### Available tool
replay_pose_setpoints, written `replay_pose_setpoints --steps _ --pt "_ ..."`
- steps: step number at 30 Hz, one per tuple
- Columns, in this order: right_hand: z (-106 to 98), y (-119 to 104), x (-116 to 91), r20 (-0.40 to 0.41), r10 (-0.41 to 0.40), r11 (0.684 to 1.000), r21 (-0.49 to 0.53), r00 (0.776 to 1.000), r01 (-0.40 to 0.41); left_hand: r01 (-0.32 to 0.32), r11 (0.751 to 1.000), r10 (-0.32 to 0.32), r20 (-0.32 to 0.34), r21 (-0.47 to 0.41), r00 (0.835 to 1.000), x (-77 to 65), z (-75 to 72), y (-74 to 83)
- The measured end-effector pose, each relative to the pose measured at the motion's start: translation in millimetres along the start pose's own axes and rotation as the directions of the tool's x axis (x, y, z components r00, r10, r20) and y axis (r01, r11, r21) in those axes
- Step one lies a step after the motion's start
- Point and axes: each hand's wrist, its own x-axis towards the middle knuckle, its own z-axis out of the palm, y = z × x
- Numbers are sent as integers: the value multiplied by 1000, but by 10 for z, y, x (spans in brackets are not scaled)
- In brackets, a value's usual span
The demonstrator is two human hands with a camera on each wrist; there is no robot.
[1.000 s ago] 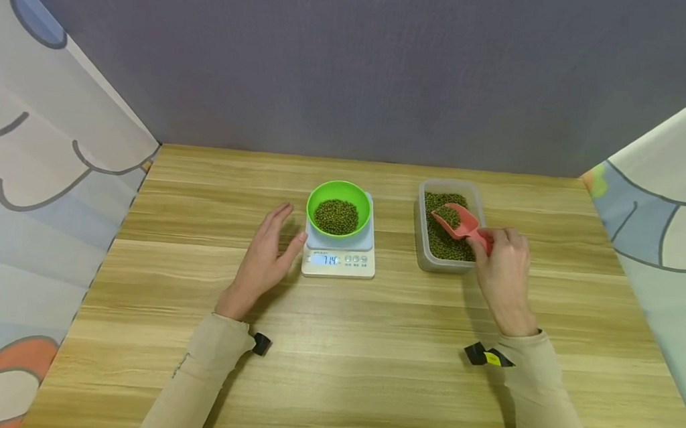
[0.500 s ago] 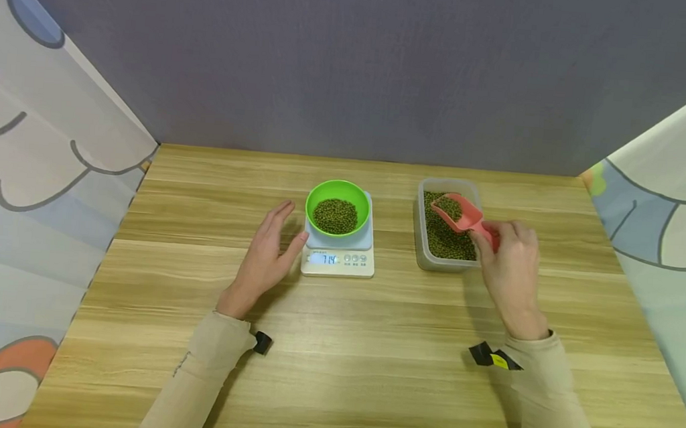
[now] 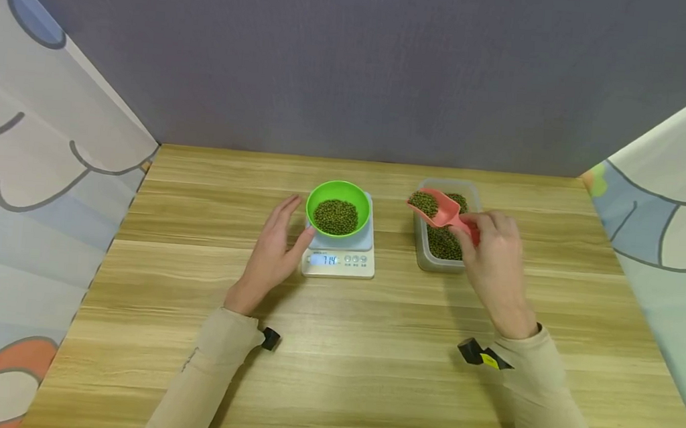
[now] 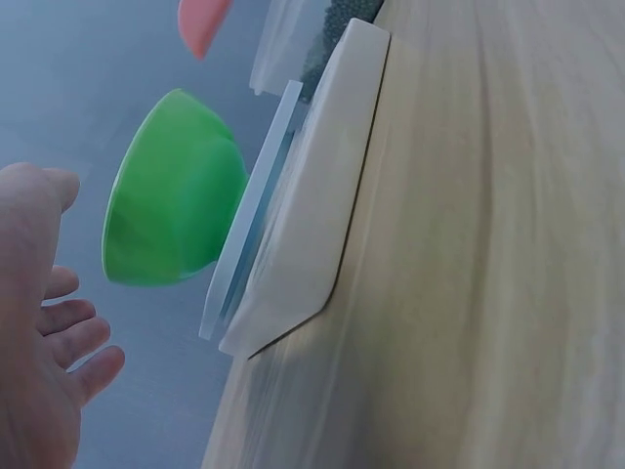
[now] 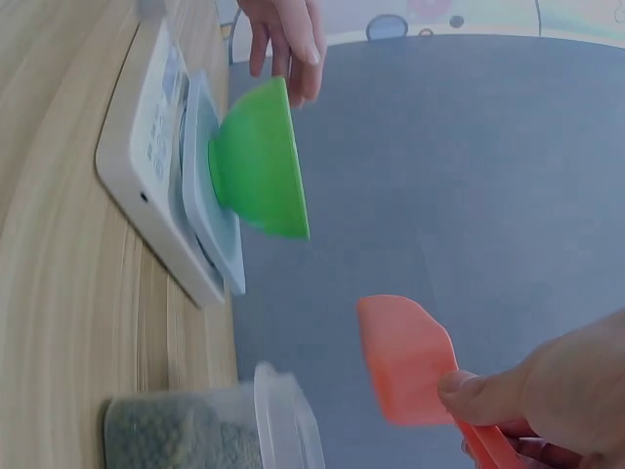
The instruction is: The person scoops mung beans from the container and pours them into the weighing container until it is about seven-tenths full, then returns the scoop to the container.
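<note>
In the head view my right hand (image 3: 492, 269) grips the handle of a pink scoop (image 3: 447, 209) loaded with small green beans (image 3: 424, 203). The scoop hangs above the left rim of a clear plastic container (image 3: 421, 250) that holds more of these beans. My left hand (image 3: 270, 252) has its fingers extended just left of a green bowl (image 3: 337, 190). In the left wrist view a gap shows between those fingers (image 4: 83, 342) and the bowl (image 4: 176, 191). Beans lie in the bowl, which sits on a white kitchen scale (image 3: 339, 264) reading 71.4.
A wooden table (image 3: 361, 363) carries everything. Behind it rises a grey panel (image 3: 366, 68), and cartoon-printed sheets (image 3: 39, 150) stand at both sides. The scale and the container stand apart, with bare tabletop between them.
The right hand has lifted the loaded scoop and carried it left, from inside the container to over its left rim. My left hand has shifted slightly closer to the bowl. The reading is unchanged.
</note>
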Motion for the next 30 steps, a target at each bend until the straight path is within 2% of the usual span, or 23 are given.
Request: replay_pose_setpoints --steps 11,18,25,30 --pt "179 -216 72 11 -98 994 51 995 98 13 1000 -13 4 1 1000 45 16 62" --pt "294 -352 130 8 -165 983 80 986 164 -22 1000 22 -27 -5 999 81 55 87" --pt "428 -455 149 -58 -244 970 7 968 245 -57 998 56 -59 -9 997 122 95 119" --pt "474 -487 161 -90 -275 962 -31 957 273 -40 999 39 -52 -11 998 134 108 142"
